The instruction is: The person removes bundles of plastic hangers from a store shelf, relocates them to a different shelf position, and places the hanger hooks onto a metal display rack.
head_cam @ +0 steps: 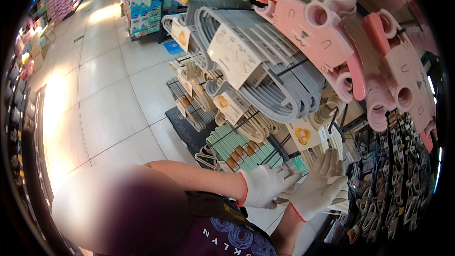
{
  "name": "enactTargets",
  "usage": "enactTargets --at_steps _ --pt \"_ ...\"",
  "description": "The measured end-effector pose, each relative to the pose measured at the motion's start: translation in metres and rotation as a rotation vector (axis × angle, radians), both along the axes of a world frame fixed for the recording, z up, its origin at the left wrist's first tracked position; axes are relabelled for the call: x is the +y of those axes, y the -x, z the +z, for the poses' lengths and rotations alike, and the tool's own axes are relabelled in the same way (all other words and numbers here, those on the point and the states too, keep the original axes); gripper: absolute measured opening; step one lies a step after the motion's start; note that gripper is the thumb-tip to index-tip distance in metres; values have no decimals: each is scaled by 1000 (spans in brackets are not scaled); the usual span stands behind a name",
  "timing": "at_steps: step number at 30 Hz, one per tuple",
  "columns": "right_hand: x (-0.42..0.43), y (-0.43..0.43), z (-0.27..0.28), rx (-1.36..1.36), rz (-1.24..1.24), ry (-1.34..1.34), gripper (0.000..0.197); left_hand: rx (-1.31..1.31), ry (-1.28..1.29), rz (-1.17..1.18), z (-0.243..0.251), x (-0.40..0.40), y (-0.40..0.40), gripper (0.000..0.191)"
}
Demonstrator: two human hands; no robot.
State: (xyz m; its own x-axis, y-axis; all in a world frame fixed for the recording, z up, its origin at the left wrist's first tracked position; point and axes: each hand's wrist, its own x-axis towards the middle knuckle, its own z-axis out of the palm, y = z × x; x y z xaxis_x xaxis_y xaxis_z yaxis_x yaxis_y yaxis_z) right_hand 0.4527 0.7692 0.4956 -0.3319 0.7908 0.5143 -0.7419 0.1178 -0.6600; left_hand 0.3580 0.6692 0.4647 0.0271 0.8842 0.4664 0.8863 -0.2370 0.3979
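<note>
My left hand (265,186), in a white knit glove with a red cuff edge, shows its back. Its fingers point right and end close to my right wrist; what lies under them is hidden. My right hand (318,185), gloved alike, has its palm towards me and its fingers stretched up, with nothing visible in the palm. Behind it is a bunch of white hangers (340,204), partly covered; contact is unclear. Just above its fingertips hangs a white card with an orange emblem (302,134). Mint-green hangers with brown bands (241,149) lie beyond my left hand.
Grey hangers in a printed card sleeve (234,55) and cream hangers (254,124) hang on rack prongs. Pink cat-faced hangers (309,32) jut out above right. A dark perforated base shelf (185,128) edges the tiled floor (106,96). More hangers (384,185) crowd the right side.
</note>
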Motion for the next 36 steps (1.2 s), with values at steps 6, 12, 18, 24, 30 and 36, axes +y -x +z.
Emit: enactTargets --at_steps 6,12,18,24,30,36 --pt "-25 20 6 6 129 -29 54 37 0 233 -21 9 15 42" --pt "-50 15 -18 -227 340 35 78 -139 230 427 -7 14 47 37" --pt "-11 -35 -34 -526 -588 -1202 68 -9 -139 273 -9 15 68 59" --pt "34 -53 -22 -843 -1060 -1253 62 28 -210 301 -10 30 73 54" --pt "55 -54 -5 -1077 -1033 -1390 59 -7 -267 328 -19 35 83 52" --pt "72 -35 14 -1250 -1017 -1513 54 -73 -167 337 -35 52 100 50"
